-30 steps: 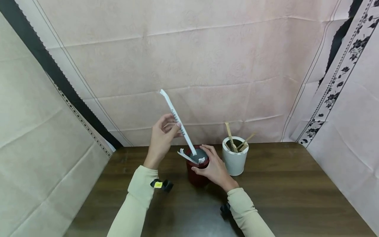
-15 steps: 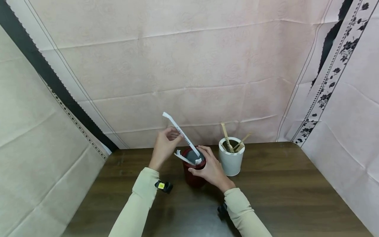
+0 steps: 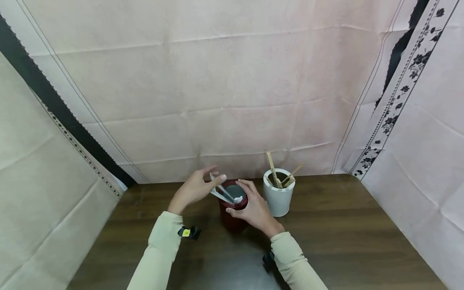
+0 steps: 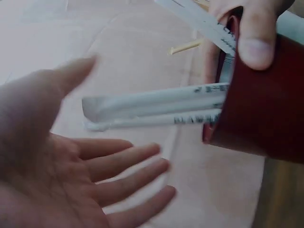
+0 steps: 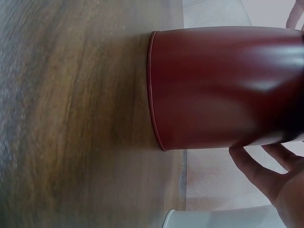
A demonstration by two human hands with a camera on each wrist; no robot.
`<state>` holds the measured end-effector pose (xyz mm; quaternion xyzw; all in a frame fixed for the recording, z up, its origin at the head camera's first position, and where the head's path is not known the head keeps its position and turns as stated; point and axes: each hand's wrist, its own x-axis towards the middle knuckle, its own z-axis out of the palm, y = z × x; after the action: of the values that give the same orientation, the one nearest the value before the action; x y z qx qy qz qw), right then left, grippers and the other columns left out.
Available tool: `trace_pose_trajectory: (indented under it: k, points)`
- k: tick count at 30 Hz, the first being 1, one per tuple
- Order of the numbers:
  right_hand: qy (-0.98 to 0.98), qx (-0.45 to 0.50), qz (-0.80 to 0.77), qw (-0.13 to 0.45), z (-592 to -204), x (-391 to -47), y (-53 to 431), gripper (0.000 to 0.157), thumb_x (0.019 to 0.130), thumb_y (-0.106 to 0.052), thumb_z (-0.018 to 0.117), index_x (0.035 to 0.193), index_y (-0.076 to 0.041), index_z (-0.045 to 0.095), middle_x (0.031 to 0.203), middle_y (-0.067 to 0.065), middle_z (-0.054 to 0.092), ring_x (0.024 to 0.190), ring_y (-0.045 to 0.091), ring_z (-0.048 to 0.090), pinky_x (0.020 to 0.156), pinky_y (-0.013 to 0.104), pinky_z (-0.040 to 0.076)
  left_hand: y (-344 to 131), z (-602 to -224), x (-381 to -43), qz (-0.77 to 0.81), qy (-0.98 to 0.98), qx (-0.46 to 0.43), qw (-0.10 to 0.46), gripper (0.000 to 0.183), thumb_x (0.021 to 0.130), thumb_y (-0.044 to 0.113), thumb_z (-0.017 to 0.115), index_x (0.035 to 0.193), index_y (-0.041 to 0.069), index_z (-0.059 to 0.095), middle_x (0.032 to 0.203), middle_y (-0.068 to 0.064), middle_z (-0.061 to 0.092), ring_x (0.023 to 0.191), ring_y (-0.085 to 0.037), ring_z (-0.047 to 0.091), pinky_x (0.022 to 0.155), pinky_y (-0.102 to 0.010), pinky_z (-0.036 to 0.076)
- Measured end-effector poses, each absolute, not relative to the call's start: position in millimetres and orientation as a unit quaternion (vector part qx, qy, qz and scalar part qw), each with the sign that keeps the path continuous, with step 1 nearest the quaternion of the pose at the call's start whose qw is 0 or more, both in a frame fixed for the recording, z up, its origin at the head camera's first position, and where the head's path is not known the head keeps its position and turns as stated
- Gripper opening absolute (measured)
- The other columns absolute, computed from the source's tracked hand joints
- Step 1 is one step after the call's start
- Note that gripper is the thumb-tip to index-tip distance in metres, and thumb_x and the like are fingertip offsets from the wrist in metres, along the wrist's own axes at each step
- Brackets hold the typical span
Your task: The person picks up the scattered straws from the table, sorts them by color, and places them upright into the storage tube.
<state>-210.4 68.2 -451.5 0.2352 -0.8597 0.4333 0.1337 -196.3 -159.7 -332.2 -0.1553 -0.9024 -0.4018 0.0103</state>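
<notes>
A dark red cup stands upright on the table. My right hand grips it near the rim, thumb on the near side and fingers around the far side; in the right wrist view, fingertips touch the cup's wall. Long, narrow white paper-wrapped sticks with dark print lean out of the cup's mouth toward the left. Another white wrapped stick pokes out beyond my right thumb. My left hand is beside their outer ends, fingers spread and thumb apart, holding nothing in the left wrist view.
Just right of the red cup is a white cup with several thin wooden sticks leaning in it. The brown wooden table ends at a pale cloth backdrop behind the cups. Similar cloth hangs on both sides.
My left hand has lowered the white wrapped stick into the red cup and let it go, and its fingers have spread. My right hand has kept its grip on the cup.
</notes>
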Motion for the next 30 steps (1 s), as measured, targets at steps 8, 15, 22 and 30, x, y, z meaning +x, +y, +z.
trace_pose_trajectory:
  k: [8,15,22,30]
  points:
    - [-0.871,0.214,0.42,0.137,-446,-210,75,0.097,0.078,-0.049,0.093,0.159,-0.021,0.047,0.16,-0.01,0.041,0.133,0.022,0.058,0.102,0.056,0.054,-153,-397,-178,-0.602,-0.784,-0.144,0.058,0.062,0.116,0.046,0.033,0.164,0.007,0.034,0.158,-0.024,0.048,0.138,-0.047,0.054,0.113,-0.063,0.043]
    - [-0.909,0.212,0.348,0.087,-449,-186,75,0.101,0.105,-0.054,0.06,0.169,-0.027,-0.013,0.178,0.005,0.001,0.145,0.038,0.048,0.103,0.076,0.042,-123,-454,-168,-0.598,-0.785,-0.13,0.103,0.082,0.1,0.033,0.075,0.166,0.013,0.03,0.164,-0.018,0.04,0.145,-0.041,0.048,0.114,-0.059,0.044]
    - [-0.936,0.234,0.251,0.079,-443,-167,90,0.082,0.112,-0.041,0.052,0.17,-0.008,0.005,0.173,0.015,0.024,0.141,0.035,0.054,0.101,0.061,0.053,-115,-456,-184,-0.58,-0.791,-0.104,0.166,0.089,0.097,0.032,0.08,0.167,0.013,0.029,0.163,-0.018,0.042,0.144,-0.039,0.049,0.113,-0.058,0.045]
    - [-0.915,0.221,0.265,0.208,-454,-155,153,0.04,0.103,-0.025,0.07,0.141,-0.01,0.066,0.137,0.011,0.07,0.123,0.033,0.068,0.098,0.056,0.056,-149,-443,-171,-0.427,-0.876,-0.081,0.208,0.07,0.102,0.036,0.072,0.161,0.009,0.044,0.164,-0.012,0.044,0.151,-0.033,0.042,0.121,-0.055,0.036]
